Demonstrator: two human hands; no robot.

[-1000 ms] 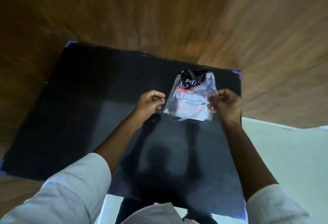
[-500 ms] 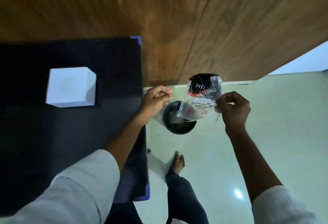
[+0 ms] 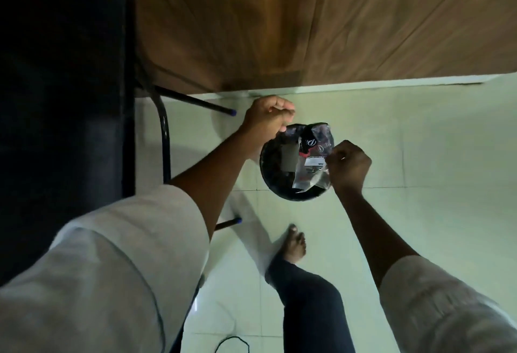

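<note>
A clear plastic packet (image 3: 314, 156) with black and red print and a white label hangs just above the open mouth of a round black bin (image 3: 272, 184) on the floor. My right hand (image 3: 348, 166) pinches the packet's right edge with curled fingers. My left hand (image 3: 267, 121) is at the packet's upper left corner, fingers curled, and seems to pinch its clear edge. Inside the bin I see dark contents and a pale scrap. The packet hides part of the bin's right side.
The black table (image 3: 64, 100) fills the left side, with black metal legs (image 3: 165, 134) tipped in blue. A wooden wall (image 3: 279, 16) runs along the back. My bare foot (image 3: 293, 246) stands on the pale tiled floor, and a black cable (image 3: 232, 343) lies near the bottom edge.
Both hands carried the packet off the black table to the right and lowered it over the bin. The view swung from the table down to the floor.
</note>
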